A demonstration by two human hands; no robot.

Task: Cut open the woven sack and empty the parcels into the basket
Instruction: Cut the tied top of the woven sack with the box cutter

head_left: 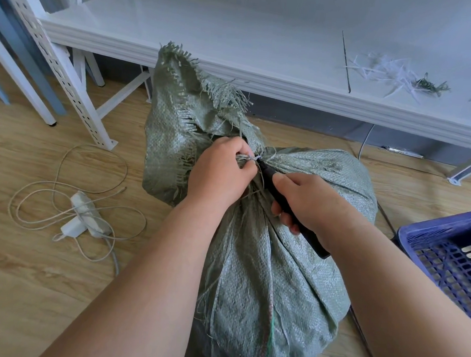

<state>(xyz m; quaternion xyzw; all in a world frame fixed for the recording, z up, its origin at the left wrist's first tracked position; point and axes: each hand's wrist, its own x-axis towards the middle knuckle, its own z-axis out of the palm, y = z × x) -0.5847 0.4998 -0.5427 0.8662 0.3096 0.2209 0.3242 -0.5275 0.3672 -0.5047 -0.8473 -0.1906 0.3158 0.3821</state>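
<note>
We see a wood-look plank floor (pixel 32 290) under soft, even light. A low white shelf board (pixel 236 28) spans the back, with shredded white and green strands (pixel 398 75) and a thin dark stick (pixel 346 61) lying on it. A white perforated upright (pixel 57 62) stands at left. A power strip (pixel 86 214) with looped cable (pixel 65 169) lies on the floor

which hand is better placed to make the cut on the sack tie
Right. The right hand already grips the black cutter, its tip at the tied neck of the woven sack. The left hand pinches the tie strands there, so it likely serves best holding them taut.
</note>
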